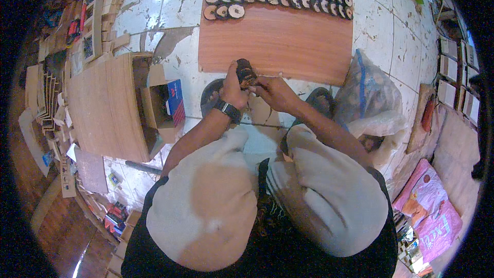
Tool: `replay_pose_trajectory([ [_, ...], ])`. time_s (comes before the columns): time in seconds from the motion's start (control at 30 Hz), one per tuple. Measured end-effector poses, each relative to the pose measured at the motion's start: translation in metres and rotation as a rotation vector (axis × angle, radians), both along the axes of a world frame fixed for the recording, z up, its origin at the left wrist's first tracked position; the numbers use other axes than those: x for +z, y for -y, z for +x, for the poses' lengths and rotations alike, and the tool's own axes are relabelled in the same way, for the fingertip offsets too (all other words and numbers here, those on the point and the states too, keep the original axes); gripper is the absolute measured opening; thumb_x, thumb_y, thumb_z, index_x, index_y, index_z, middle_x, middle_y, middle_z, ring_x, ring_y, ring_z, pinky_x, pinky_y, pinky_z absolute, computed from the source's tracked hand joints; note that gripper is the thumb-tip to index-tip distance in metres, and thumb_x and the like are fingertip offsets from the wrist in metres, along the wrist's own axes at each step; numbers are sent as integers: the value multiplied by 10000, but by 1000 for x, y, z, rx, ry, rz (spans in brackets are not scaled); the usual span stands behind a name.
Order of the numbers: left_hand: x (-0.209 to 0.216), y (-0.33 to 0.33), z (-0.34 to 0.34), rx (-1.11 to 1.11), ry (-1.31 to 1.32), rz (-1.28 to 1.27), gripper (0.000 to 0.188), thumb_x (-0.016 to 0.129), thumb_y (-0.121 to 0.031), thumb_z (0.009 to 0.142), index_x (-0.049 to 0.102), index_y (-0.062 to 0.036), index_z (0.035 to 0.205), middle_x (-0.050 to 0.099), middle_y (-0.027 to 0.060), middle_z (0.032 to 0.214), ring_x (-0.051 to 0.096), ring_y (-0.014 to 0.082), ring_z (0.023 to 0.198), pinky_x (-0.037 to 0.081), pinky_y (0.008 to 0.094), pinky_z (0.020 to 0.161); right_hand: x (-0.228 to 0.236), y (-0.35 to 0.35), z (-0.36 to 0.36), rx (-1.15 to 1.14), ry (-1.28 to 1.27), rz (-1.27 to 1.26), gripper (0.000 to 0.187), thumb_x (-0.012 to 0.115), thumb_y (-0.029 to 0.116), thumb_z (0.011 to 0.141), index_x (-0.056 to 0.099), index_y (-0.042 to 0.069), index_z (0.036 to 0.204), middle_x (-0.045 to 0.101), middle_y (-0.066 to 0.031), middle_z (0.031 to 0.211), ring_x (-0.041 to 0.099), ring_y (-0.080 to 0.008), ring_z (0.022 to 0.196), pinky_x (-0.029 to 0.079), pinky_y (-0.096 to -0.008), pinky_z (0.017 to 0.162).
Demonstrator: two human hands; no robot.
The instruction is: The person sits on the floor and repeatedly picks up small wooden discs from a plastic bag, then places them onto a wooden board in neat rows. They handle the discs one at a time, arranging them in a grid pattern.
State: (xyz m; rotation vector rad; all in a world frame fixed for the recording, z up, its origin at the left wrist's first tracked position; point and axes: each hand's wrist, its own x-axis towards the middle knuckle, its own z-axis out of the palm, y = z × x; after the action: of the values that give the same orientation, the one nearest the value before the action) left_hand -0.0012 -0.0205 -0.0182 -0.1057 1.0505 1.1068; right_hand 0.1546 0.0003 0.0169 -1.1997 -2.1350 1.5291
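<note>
My left hand [234, 91], with a dark watch on its wrist, is closed around a dark brown, rounded piece [245, 70] with a lighter, rough lower end. The piece's exact kind cannot be made out. Fingers of my right hand [276, 92] are pinched together at that lower end, and whatever they grip is too small to name. Both hands are between my knees and the near edge of a brown wooden board [278, 46]. Rows of round discs [235, 11] with dark rims, pale faces and some central holes cover the board's far part.
Left of my legs stands a large wooden box [105, 105] beside an open carton [154, 98]. A translucent sack [375, 92] slumps to the right, with a pink bag [432, 211] farther back. Wood pieces [110, 5] line the left side. White tiles [383, 25] cover the floor.
</note>
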Motion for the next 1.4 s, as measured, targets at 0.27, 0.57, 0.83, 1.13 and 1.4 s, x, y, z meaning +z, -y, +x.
replay_pose_trajectory([
  [0.27, -25, -3, 3, -12, -108, 10, 338, 468, -431, 936, 580, -113, 963, 624, 47, 842, 602, 172, 705, 499, 303, 600, 8, 7, -14, -222, 202, 73, 369, 650, 286, 844, 560, 23, 1087, 630, -170, 933, 607, -348, 861, 478, -430, 741],
  [0.57, 6, -18, -7, 151, -31, -128, 306, 432, -434, 938, 567, -159, 927, 603, 9, 780, 583, 147, 665, 500, 302, 568, -2, -2, -24, -49, 154, 718, 513, 672, 255, 762, 512, 85, 1219, 562, -141, 1163, 545, -329, 1039, 444, -460, 856],
  [0.83, -1, -36, -33, 186, -86, -134, 375, 424, -450, 944, 546, -99, 894, 588, 57, 819, 595, 203, 655, 508, 335, 548, -7, -22, -55, -138, 180, 535, 437, 659, 234, 783, 520, 45, 1152, 573, -151, 1063, 488, -364, 1038, 382, -472, 910],
  [1.13, -12, -38, -58, 316, -221, -165, 350, 448, -424, 943, 514, -87, 1010, 521, 57, 781, 554, 191, 671, 511, 322, 619, -32, -76, -43, -457, -194, -178, 341, 581, 201, 911, 515, -14, 1167, 603, -118, 1097, 596, -206, 966, 502, -360, 823],
  [1.4, -11, -20, -43, 133, -182, 13, 336, 450, -380, 959, 510, -60, 1042, 509, 68, 805, 510, 183, 638, 522, 340, 664, -55, -158, -32, -517, -485, -461, 287, 511, 200, 955, 546, -20, 1135, 610, -100, 1011, 615, -180, 855, 533, -320, 702],
])
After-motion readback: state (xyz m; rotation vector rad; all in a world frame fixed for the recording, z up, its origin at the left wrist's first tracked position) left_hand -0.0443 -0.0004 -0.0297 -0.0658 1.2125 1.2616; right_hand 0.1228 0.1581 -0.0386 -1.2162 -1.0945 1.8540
